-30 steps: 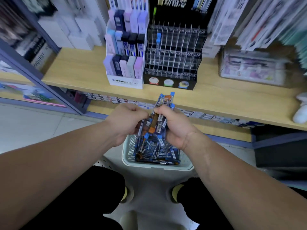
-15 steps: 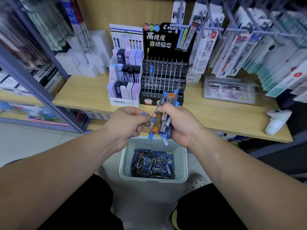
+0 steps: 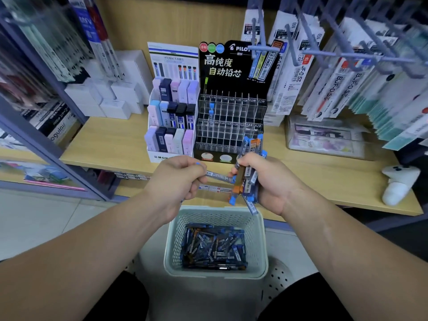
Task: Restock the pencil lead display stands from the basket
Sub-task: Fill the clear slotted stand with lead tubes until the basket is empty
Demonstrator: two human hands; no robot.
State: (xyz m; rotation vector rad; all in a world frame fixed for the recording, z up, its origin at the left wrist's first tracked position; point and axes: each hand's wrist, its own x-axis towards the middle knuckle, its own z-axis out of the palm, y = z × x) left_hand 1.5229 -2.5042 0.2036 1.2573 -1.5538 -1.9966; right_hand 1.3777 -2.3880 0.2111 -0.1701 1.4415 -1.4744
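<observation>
Head view: the right hand (image 3: 271, 181) is clamped on a bundle of lead tubes (image 3: 247, 174), and the left hand (image 3: 176, 179) pinches 1 tube (image 3: 217, 176) sticking out of the bundle's left side. Both hover above the basket (image 3: 215, 272) of tubes, near the black stand (image 3: 231, 121) on the shelf (image 3: 111, 137).

Reads "PILOT" and "高纯度 自动铅芯" on black display stand (image 3: 231, 89); "MON…" on white stand (image 3: 171, 126) at nine o'clock; "HB" on orange-capped tube (image 3: 252, 147).

Basket (image 3: 259, 230) below shelf (image 3: 111, 140) w/ stands (image 3: 231, 117)
</observation>
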